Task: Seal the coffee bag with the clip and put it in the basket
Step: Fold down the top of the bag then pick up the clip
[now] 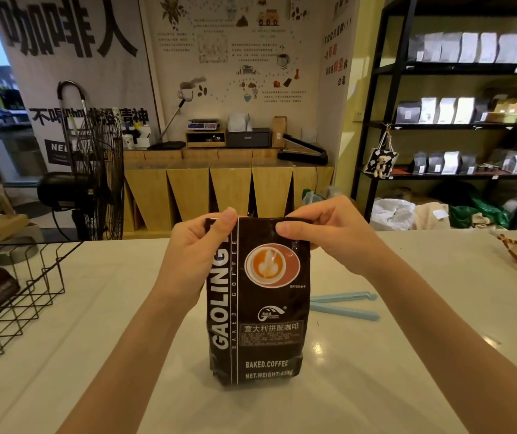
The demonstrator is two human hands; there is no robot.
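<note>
While both hands pinch its top, the coffee bag (260,308) stands upright.

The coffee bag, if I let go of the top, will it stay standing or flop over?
The coffee bag probably stays up: it stands upright, its body looking full. The top that both hands pinch looks thin and likely floppy. Its glossy film may be slippery.
</note>
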